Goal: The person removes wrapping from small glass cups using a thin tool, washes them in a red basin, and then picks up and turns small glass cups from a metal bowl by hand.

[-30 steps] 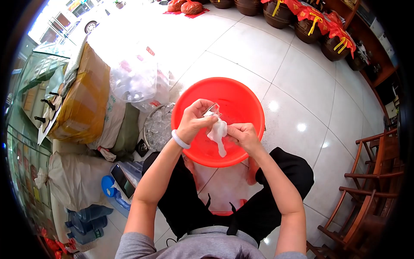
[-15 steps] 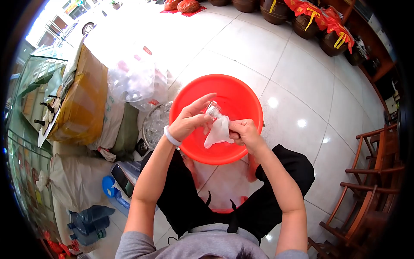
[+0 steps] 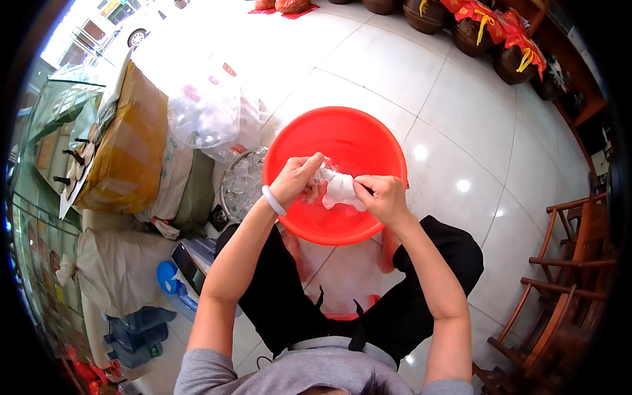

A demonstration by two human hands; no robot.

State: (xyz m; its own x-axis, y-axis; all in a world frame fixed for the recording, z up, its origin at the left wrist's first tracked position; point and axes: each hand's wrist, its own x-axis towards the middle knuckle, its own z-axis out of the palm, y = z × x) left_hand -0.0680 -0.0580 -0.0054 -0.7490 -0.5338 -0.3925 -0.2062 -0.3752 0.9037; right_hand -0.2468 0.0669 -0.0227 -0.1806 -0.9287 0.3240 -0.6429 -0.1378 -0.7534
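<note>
Both of my hands are over a red plastic basin (image 3: 349, 135) that stands between my knees. My left hand (image 3: 300, 180), with a pale ring bracelet at the wrist, is closed around a small clear glass object (image 3: 333, 164). Most of that object is hidden by fingers and cloth, so its exact kind does not show. In my right hand (image 3: 384, 199) a white cloth (image 3: 342, 191) is pinched, bunched against the glass object. The cloth's lower edge hangs over the basin. Left of the basin, a round metal bowl (image 3: 226, 191) holds several clear glass pieces (image 3: 247, 181).
Clear plastic bags (image 3: 204, 118) lie beyond the bowl. A taped cardboard box (image 3: 135, 141) and a sack (image 3: 118, 273) stand at the left, near a phone (image 3: 189, 266). Wooden chairs (image 3: 571, 263) are at the right; brown jars (image 3: 471, 36) line the back.
My left fingers, stretched apart before, have closed around the glass object. The white cloth has been drawn up against it, and my right hand has shifted slightly right.
</note>
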